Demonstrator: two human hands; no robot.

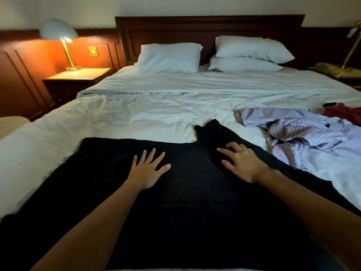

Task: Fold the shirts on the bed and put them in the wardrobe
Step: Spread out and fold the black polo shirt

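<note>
Black cloth fills the near part of the view: a black shirt point(195, 202) is laid out flat across the foot edge of the bed point(156, 114), and both bare forearms are stretched over it. The left hand point(148, 170) is laid palm down on the shirt's middle, fingers straight and spread wide, with nothing gripped. The right hand point(243, 164) is rested on the shirt nearer the bed's right side, its fingers spread and only slightly bent, pressed on the cloth where a sleeve point(213, 132) begins. No fold is seen pinched in it. The sleeve is pointed away from the hands toward the middle of the bed.

Just beside the right hand, toward the right edge, a pink-and-white checked shirt point(304, 132) is left crumpled in a heap. Beyond it, at the right edge, a red garment point(343, 112) is seen, with a small dark object point(330, 104) at its far side that is too small to be named.

White, wrinkled sheets are spread over the rest of the bed. At the head edge a single pillow point(169, 57) is placed on the left and two stacked pillows point(252, 47) on the right, against a dark wooden headboard point(205, 28). A lit lamp point(60, 34) is stood on a nightstand point(78, 79) off the left corner, and a telephone point(326, 67) is set off the right corner.
</note>
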